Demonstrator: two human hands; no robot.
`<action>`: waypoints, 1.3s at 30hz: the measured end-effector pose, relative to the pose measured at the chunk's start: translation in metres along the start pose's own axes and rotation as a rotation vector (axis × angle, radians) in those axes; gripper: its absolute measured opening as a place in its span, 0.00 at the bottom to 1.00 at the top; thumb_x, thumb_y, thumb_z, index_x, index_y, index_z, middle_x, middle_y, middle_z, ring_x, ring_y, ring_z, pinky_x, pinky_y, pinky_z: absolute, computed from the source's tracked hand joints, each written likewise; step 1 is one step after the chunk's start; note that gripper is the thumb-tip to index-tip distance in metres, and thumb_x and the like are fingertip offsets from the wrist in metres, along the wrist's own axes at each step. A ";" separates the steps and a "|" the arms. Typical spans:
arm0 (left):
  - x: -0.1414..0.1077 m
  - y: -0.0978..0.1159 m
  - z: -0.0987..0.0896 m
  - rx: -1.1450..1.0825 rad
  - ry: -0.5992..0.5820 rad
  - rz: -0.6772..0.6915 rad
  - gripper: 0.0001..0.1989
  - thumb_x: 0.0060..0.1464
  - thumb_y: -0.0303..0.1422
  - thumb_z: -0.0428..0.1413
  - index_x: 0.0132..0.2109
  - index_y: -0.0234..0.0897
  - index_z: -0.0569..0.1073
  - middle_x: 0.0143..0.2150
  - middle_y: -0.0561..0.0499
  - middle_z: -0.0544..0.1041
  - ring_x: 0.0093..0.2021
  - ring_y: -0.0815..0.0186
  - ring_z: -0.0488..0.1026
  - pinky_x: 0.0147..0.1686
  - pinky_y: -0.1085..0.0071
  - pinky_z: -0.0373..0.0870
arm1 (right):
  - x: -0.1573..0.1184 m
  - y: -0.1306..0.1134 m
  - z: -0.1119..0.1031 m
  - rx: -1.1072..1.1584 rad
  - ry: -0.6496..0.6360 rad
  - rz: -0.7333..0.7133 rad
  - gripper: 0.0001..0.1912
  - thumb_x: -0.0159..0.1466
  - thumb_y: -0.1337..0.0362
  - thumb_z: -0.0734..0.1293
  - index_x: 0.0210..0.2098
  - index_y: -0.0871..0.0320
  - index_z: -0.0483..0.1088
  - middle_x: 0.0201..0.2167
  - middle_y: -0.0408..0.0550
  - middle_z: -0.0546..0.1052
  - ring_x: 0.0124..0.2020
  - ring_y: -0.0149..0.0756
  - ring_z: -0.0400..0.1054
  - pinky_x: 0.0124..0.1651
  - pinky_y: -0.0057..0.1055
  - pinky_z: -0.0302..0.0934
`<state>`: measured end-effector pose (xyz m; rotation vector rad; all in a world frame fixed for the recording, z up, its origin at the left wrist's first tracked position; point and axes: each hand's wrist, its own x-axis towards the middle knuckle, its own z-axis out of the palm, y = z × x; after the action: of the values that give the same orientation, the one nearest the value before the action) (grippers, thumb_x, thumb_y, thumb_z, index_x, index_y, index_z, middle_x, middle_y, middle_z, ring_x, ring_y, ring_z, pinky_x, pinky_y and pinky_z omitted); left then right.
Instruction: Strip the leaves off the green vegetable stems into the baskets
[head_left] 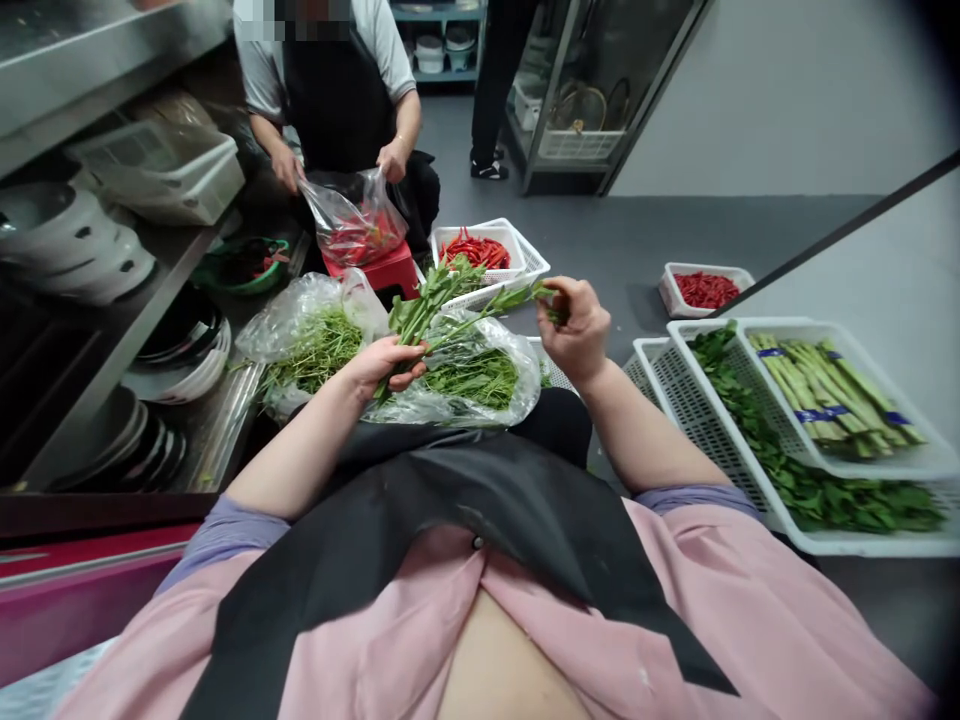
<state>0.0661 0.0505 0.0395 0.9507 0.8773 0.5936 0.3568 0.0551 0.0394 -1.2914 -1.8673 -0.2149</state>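
My left hand (386, 365) grips the stems of a bunch of leafy green herb (442, 310) low down. My right hand (576, 330) pinches the far end of a leafy stem (517, 298) between its fingertips. Below my hands, a clear plastic bag (480, 400) lies open across my lap, holding chopped-looking green shoots (471, 378). To its left is a second clear bag (296, 325) with thin green sprigs (319, 350). Neither hand touches the bags.
A seated co-worker's hands (337, 165) hold a plastic bag of red chillies (352, 225) above a red stool (371, 270). White baskets hold chillies (476, 248), greens and banded stem vegetables (829, 395) at right. Steel shelves with stacked white bowls (75, 240) run along the left.
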 end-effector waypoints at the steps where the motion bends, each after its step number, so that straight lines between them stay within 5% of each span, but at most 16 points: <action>1: 0.000 0.000 0.000 -0.006 -0.007 -0.010 0.14 0.48 0.34 0.61 0.38 0.34 0.65 0.20 0.56 0.69 0.09 0.80 0.52 0.10 0.81 0.45 | -0.002 0.003 -0.002 0.004 0.006 0.010 0.17 0.68 0.57 0.57 0.48 0.56 0.71 0.37 0.52 0.73 0.35 0.35 0.68 0.40 0.30 0.62; 7: -0.003 0.000 -0.001 -0.009 -0.072 -0.060 0.13 0.49 0.34 0.62 0.35 0.33 0.65 0.21 0.57 0.68 0.09 0.82 0.50 0.09 0.82 0.45 | -0.010 0.006 0.004 -0.111 -0.205 -0.143 0.17 0.68 0.57 0.58 0.47 0.55 0.73 0.34 0.50 0.74 0.32 0.31 0.66 0.35 0.27 0.57; 21: 0.001 -0.018 -0.010 0.013 -0.089 -0.108 0.20 0.44 0.39 0.64 0.33 0.37 0.60 0.19 0.61 0.64 0.10 0.82 0.48 0.09 0.82 0.42 | -0.019 0.008 0.025 -0.148 -0.411 -0.424 0.10 0.63 0.62 0.60 0.32 0.59 0.71 0.29 0.51 0.72 0.25 0.32 0.60 0.28 0.32 0.48; 24: 0.001 -0.020 -0.009 0.031 -0.069 -0.101 0.22 0.42 0.41 0.66 0.33 0.37 0.61 0.18 0.62 0.63 0.09 0.82 0.48 0.10 0.82 0.42 | -0.025 0.010 0.031 0.063 -0.284 -0.247 0.09 0.62 0.61 0.59 0.32 0.58 0.69 0.29 0.50 0.72 0.26 0.33 0.62 0.28 0.30 0.52; 28: -0.002 -0.018 -0.007 0.045 -0.010 -0.087 0.24 0.39 0.42 0.68 0.33 0.36 0.62 0.17 0.62 0.61 0.09 0.82 0.48 0.11 0.81 0.40 | -0.017 0.019 0.024 0.435 0.163 0.283 0.14 0.67 0.56 0.52 0.35 0.55 0.64 0.23 0.43 0.66 0.22 0.31 0.60 0.27 0.29 0.57; 31: 0.000 -0.014 -0.006 0.063 0.004 -0.095 0.22 0.40 0.40 0.67 0.32 0.35 0.63 0.17 0.61 0.62 0.10 0.82 0.50 0.11 0.81 0.40 | -0.003 0.015 0.005 0.470 0.358 0.308 0.17 0.70 0.54 0.49 0.40 0.55 0.63 0.27 0.44 0.68 0.26 0.32 0.64 0.31 0.32 0.61; 33: 0.002 -0.010 -0.002 0.075 -0.012 -0.120 0.20 0.42 0.38 0.67 0.32 0.35 0.64 0.17 0.60 0.63 0.10 0.81 0.51 0.10 0.81 0.41 | 0.007 0.003 -0.006 0.344 0.228 0.089 0.15 0.70 0.56 0.52 0.41 0.56 0.65 0.33 0.48 0.72 0.36 0.35 0.68 0.42 0.36 0.63; 35: 0.004 -0.007 0.004 0.076 -0.025 -0.141 0.20 0.42 0.37 0.67 0.32 0.35 0.64 0.17 0.59 0.64 0.10 0.81 0.51 0.10 0.81 0.42 | 0.012 -0.014 -0.007 0.212 -0.074 -0.173 0.12 0.69 0.59 0.55 0.38 0.56 0.67 0.35 0.50 0.75 0.41 0.37 0.68 0.50 0.38 0.61; 37: 0.005 -0.005 0.012 0.069 -0.018 -0.134 0.20 0.42 0.37 0.67 0.33 0.35 0.64 0.17 0.59 0.64 0.10 0.80 0.51 0.10 0.81 0.42 | 0.010 -0.029 0.003 0.109 -0.407 -0.325 0.10 0.68 0.61 0.57 0.37 0.57 0.68 0.31 0.49 0.75 0.38 0.37 0.69 0.48 0.38 0.60; 39: 0.006 -0.006 0.018 0.071 0.017 -0.104 0.18 0.43 0.36 0.67 0.34 0.33 0.65 0.17 0.58 0.65 0.10 0.80 0.52 0.10 0.81 0.43 | 0.003 -0.037 0.018 0.042 -0.653 -0.311 0.09 0.68 0.62 0.58 0.39 0.57 0.68 0.28 0.49 0.75 0.31 0.37 0.68 0.41 0.34 0.60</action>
<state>0.0849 0.0442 0.0380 0.9591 0.9625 0.4842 0.3156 0.0499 0.0411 -1.1118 -2.6119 0.1039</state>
